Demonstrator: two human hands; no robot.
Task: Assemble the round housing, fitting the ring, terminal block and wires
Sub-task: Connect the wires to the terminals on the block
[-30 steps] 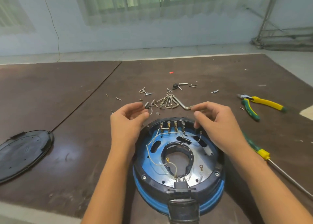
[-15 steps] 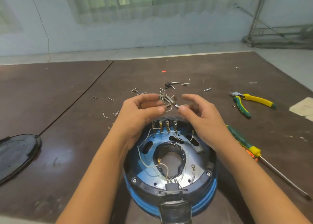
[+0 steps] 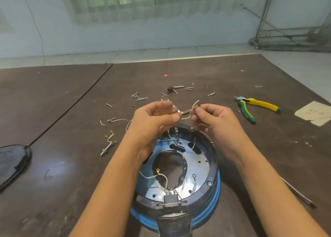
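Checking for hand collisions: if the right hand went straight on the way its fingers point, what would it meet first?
The right hand pinches a bent metal piece, fingers pointing across to the person's left. Straight on, it would probably meet the fingertips of the left hand, which pinches the same piece.

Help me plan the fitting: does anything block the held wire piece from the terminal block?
Nothing visible. The left hand and right hand pinch the wire piece just above the terminal block, which the left hand partly hides.

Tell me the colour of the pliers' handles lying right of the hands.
The pliers have one yellow handle and one green; the head view shows them best.
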